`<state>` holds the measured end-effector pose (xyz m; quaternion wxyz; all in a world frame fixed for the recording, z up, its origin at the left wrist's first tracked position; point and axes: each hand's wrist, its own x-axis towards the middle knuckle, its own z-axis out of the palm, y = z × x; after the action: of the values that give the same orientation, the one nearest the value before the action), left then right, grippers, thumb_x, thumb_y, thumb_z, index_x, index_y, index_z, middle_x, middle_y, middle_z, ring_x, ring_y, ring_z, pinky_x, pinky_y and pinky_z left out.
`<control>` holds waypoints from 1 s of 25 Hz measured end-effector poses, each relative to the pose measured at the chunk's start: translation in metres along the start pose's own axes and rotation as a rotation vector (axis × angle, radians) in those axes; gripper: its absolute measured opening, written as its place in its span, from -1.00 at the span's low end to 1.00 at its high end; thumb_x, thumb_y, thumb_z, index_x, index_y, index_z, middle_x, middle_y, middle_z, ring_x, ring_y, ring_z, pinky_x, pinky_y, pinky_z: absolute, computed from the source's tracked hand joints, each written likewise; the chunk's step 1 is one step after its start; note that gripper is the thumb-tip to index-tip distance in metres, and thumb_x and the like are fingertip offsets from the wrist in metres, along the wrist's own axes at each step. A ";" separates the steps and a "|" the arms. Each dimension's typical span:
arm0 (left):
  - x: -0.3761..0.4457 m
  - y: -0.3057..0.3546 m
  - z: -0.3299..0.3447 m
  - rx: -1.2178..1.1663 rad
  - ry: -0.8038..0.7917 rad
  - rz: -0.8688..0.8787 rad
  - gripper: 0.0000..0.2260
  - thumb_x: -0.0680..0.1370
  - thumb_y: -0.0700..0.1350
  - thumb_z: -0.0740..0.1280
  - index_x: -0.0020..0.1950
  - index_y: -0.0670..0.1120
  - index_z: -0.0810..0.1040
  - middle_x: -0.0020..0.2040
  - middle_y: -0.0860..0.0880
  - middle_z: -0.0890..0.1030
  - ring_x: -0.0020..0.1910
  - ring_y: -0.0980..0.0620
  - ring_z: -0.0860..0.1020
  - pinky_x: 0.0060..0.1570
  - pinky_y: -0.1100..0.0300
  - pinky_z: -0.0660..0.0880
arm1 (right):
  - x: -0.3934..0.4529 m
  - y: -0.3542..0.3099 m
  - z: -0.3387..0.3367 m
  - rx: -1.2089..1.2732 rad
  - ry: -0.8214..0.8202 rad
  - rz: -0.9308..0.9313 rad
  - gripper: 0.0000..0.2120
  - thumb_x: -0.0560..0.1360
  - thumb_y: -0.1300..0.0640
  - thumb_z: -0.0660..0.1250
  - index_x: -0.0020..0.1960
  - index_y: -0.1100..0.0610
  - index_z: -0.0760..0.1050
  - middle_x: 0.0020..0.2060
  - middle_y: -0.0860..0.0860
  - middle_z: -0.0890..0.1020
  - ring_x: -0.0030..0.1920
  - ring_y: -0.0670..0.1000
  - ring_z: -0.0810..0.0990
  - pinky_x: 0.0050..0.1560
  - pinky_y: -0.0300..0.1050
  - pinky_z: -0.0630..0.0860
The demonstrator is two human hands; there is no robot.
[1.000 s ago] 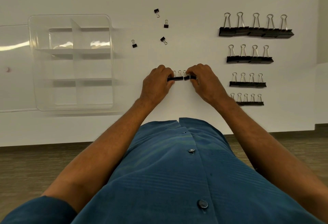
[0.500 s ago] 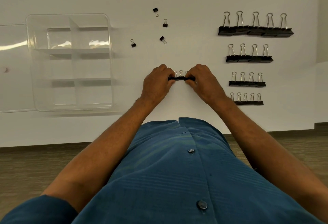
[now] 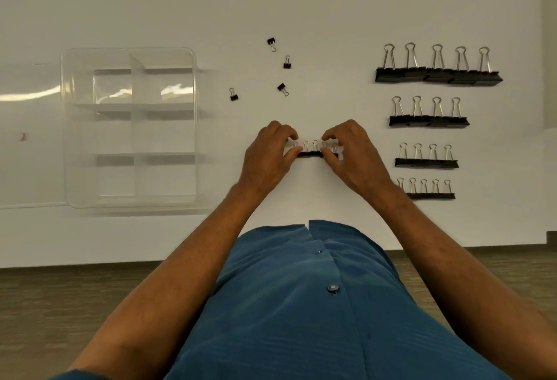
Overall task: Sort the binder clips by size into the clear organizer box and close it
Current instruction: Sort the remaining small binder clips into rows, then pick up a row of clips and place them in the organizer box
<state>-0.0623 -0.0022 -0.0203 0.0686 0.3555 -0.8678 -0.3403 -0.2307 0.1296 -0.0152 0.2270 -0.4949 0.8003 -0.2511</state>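
Head view: white bench [image 3: 301,3], person in a blue buttoned shirt [image 3: 316,304] at its near edge, both forearms reaching forward. Left hand [image 3: 269,153] and right hand [image 3: 352,153] meet at mid-bench over a short row of small binder clips [image 3: 313,152], black bodies touching side by side, wire handles up. Each hand pinches one end of that row, fingers curled over the handles, thumbs at the near side of the black bodies. Exact count under the fingers can't be told.

Four loose tiny clips [image 3: 284,62] lie scattered farther back, apart from each other.

Right side of the bench: four sorted rows, well apart from the hands. Largest clips row [image 3: 438,74] of five at the back, next row [image 3: 428,120] of four, third row [image 3: 426,162] of four, smallest row [image 3: 428,194] of five nearest, partly hidden by the right forearm.

Clear organizer box [image 3: 129,128] sits left of the hands, open, dividers visible, no clips seen in its compartments. Its lid [image 3: 30,138] lies flat out to the left.
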 end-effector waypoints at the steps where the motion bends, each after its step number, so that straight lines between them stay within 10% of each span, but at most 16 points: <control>1: 0.005 -0.005 -0.006 0.003 0.103 -0.036 -0.76 0.56 0.00 0.40 0.17 -0.06 0.54 0.12 -0.03 0.53 0.08 0.07 0.46 -0.03 0.22 0.51 | 0.007 -0.004 -0.001 0.020 0.028 0.012 -0.77 0.55 0.11 0.41 0.19 0.10 0.51 0.11 0.02 0.49 0.09 -0.08 0.43 0.01 -0.21 0.49; 4: 0.025 -0.022 -0.022 0.100 0.308 -0.208 -0.62 0.56 -0.02 0.38 0.34 -0.08 0.44 0.35 -0.08 0.41 0.31 -0.04 0.35 0.27 0.18 0.35 | 0.041 -0.020 -0.001 0.054 0.044 -0.014 -0.72 0.55 0.14 0.37 0.26 0.07 0.48 0.22 -0.02 0.46 0.21 -0.06 0.43 0.10 -0.11 0.53; 8: 0.047 -0.032 -0.028 0.175 0.180 -0.347 -0.47 0.57 -0.07 0.36 0.49 -0.15 0.31 0.51 -0.16 0.27 0.48 -0.13 0.22 0.47 0.00 0.26 | 0.103 -0.042 0.007 0.036 -0.004 -0.034 -0.51 0.52 0.10 0.40 0.42 0.05 0.39 0.50 0.00 0.30 0.47 0.05 0.30 0.26 -0.11 0.43; 17: 0.055 -0.039 -0.021 0.128 0.193 -0.221 -0.63 0.58 -0.33 0.30 0.40 -0.19 0.48 0.35 -0.14 0.47 0.31 -0.08 0.40 0.30 0.19 0.35 | 0.190 -0.047 0.029 -0.179 -0.218 -0.134 -0.23 0.54 -0.11 0.33 0.62 0.08 0.09 0.63 0.02 0.07 0.62 0.10 0.02 0.58 0.09 0.12; 21: 0.067 -0.042 -0.025 0.055 0.200 -0.171 -0.71 0.56 -0.38 0.29 0.25 -0.19 0.59 0.14 -0.14 0.55 0.11 -0.08 0.51 0.13 0.17 0.49 | 0.175 -0.038 0.034 -0.309 -0.193 -0.261 -0.38 0.58 -0.02 0.30 0.57 0.15 0.26 0.57 0.08 0.26 0.58 0.14 0.18 0.54 0.06 0.21; 25: 0.074 -0.041 -0.025 0.021 0.186 -0.159 -0.76 0.58 -0.36 0.28 0.20 -0.19 0.60 0.10 -0.14 0.56 0.07 -0.07 0.53 0.10 0.22 0.46 | 0.141 -0.020 0.034 -0.331 -0.028 -0.313 -0.60 0.59 0.29 0.30 0.43 0.16 0.48 0.40 0.10 0.52 0.35 0.16 0.47 0.09 0.01 0.59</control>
<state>-0.0843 -0.0860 -0.0368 0.1179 0.4541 -0.8301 -0.3013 -0.2538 -0.0116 -0.0453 0.1122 -0.6469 0.7408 -0.1417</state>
